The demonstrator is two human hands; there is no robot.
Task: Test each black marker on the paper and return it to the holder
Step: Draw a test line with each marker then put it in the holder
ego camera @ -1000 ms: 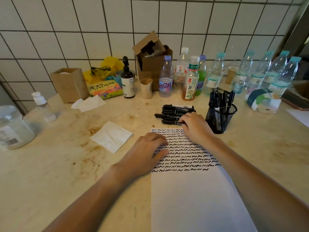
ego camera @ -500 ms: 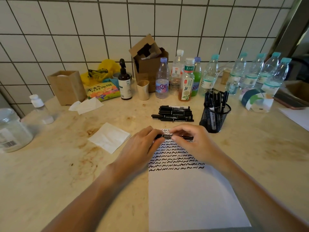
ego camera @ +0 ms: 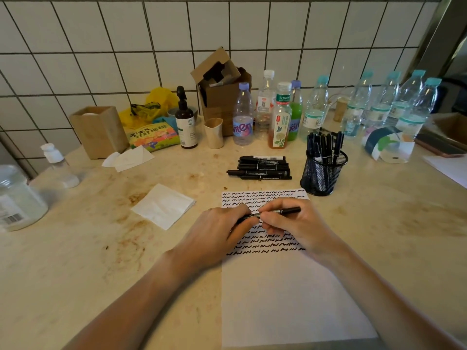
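Marker gripped by both hands' fingers above paper's top edge.

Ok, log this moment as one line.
step: uncapping | both hands grip marker over paper | holder part-filled | pile waiting

We cannot see the left end of the marker — the left hand covers it. The jar is cut by the left edge; bottle labels are too small to read.
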